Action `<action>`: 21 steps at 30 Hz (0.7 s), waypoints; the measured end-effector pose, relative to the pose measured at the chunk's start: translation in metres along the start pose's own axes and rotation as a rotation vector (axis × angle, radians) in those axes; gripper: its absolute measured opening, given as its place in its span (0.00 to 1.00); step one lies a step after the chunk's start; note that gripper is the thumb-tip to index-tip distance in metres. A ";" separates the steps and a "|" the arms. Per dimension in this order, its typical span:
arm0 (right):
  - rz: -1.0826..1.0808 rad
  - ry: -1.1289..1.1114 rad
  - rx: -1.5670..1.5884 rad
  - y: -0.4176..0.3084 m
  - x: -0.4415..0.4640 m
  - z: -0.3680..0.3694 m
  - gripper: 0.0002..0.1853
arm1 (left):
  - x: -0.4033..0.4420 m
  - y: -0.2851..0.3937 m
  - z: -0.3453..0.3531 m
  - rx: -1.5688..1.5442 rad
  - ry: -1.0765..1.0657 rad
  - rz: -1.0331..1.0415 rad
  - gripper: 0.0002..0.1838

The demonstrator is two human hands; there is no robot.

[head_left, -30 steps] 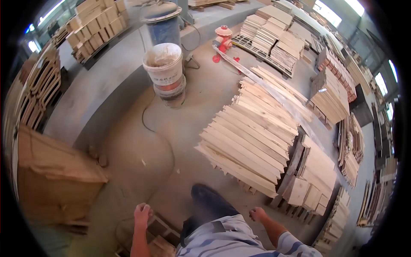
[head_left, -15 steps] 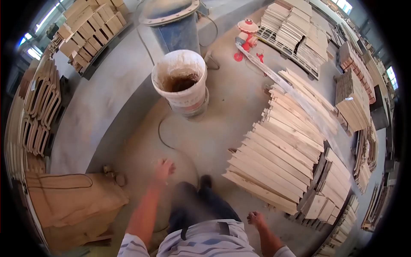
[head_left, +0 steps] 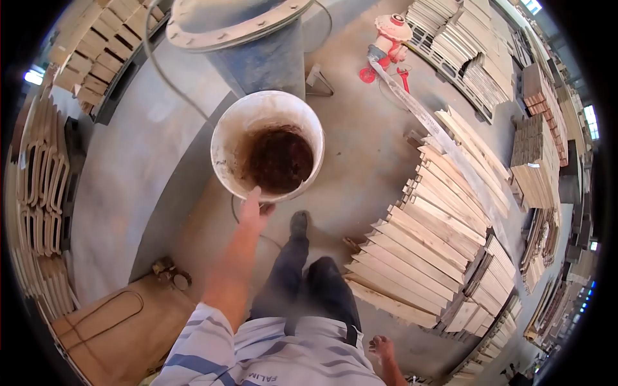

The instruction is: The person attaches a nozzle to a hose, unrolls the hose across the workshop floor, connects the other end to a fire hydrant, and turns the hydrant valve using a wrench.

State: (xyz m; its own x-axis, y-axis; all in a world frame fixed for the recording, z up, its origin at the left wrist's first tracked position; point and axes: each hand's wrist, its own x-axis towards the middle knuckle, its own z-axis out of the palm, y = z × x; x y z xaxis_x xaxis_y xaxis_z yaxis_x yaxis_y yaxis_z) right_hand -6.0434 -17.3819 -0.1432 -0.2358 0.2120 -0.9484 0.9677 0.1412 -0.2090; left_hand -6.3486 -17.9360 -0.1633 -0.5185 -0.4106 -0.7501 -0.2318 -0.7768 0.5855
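A dusty grey floor (head_left: 347, 177) runs through the middle of the frame, with a broad pile of pale wooden strips (head_left: 418, 257) at centre right. A blue flanged vessel (head_left: 264, 61) fills the top, left of centre. Just below it in the picture, the white bucket (head_left: 226, 151) sits at upper centre-left, its mouth turned to the viewer and a dark brown residue (head_left: 278, 157) covering its bottom. A red hydrant-like fitting (head_left: 391, 42) is at upper right of centre. The left hand (head_left: 256, 211) is at the bucket's near rim, one digit lapping over the lip and the others bent below; whether the fingers pinch the rim firmly, I cannot tell. The right hand (head_left: 382, 347), at lower right of centre, has its fingers loosely bent, with nothing seen in them. Held by one side only, the bucket could tip or slide from the fingers, since the load would hang off-centre and dust may make the lip slick; tilting could spill the residue. The thin cord (head_left: 270, 241) crossing the floor near the dark shoe (head_left: 299, 224) could catch a foot.
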 end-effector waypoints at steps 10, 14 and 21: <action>0.070 0.119 0.037 -0.165 -0.007 0.027 0.08 | -0.103 0.052 0.020 -0.051 0.056 -0.231 0.19; 0.020 -0.087 0.012 -0.238 0.039 0.018 0.06 | -0.112 0.046 0.057 0.351 -0.121 -0.124 0.19; -0.075 -0.221 0.095 -0.354 0.134 -0.050 0.08 | -0.014 -0.038 0.190 0.608 -0.110 -0.108 0.22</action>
State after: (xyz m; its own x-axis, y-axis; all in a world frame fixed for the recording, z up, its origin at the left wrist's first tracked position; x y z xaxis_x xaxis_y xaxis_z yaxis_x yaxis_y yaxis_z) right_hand -6.4221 -17.3554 -0.1840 -0.2920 -0.0136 -0.9563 0.9548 0.0551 -0.2923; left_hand -6.4885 -17.8099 -0.1166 -0.5405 -0.2681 -0.7975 -0.6974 -0.3874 0.6029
